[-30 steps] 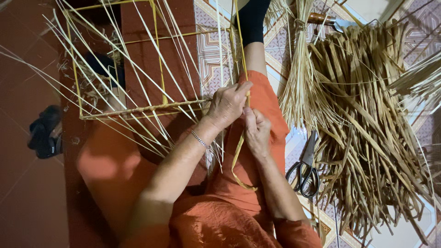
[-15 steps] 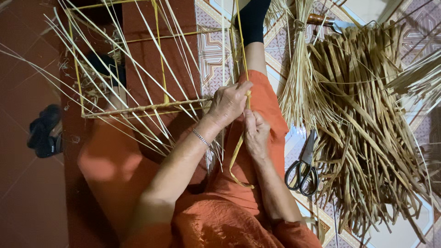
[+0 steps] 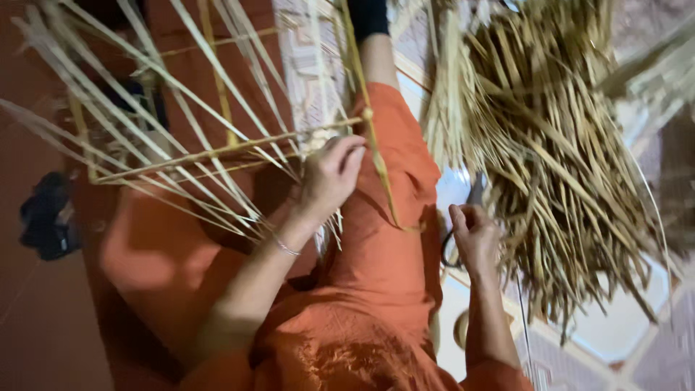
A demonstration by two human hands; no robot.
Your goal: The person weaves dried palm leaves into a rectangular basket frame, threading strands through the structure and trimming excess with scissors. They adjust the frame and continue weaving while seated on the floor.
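Head view: left hand (image 3: 329,177) fingers closed on the light, springy strip frame (image 3: 217,152) at its corner, right hand (image 3: 474,235) at four o'clock curled over scissors (image 3: 450,250); strips judged thin and easily kinked.

Single head view, looking steeply down over own lap, close to both hands; floor fills edges, frame rolled sideways, slightly blurred; no second view to overlap

I see loose orange cloth garments (image 3: 384,289) covering the torso and both legs, with a faint paler pattern near the waist, though blur makes it hard to read. A thin silver wrist bangle (image 3: 287,246) circles the left forearm. A black sock (image 3: 368,17) covers one foot.
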